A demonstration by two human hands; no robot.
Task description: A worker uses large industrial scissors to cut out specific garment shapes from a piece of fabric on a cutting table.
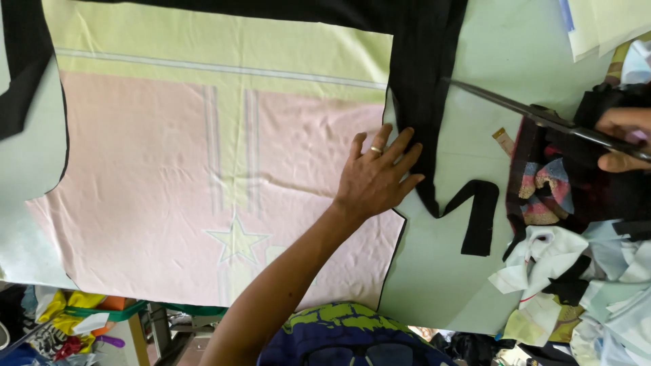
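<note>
My left hand (377, 175) lies flat, fingers spread, on the right edge of a pink and pale-green cloth (190, 176) where it overlaps a strip of black fabric (420, 81). A ring sits on one finger. My right hand (624, 139) at the right edge grips the handles of long metal scissors (529, 114). The blades point left, with the tip at the black strip's right side. A cut-off black strip (478, 213) lies bent on the pale-green table (522, 54).
A heap of fabric scraps (583, 271), white, black and striped, fills the right side. Pale paper sheets (603, 24) lie top right. More black fabric (24, 61) hangs at the left. Below the table edge are colourful items (81, 315).
</note>
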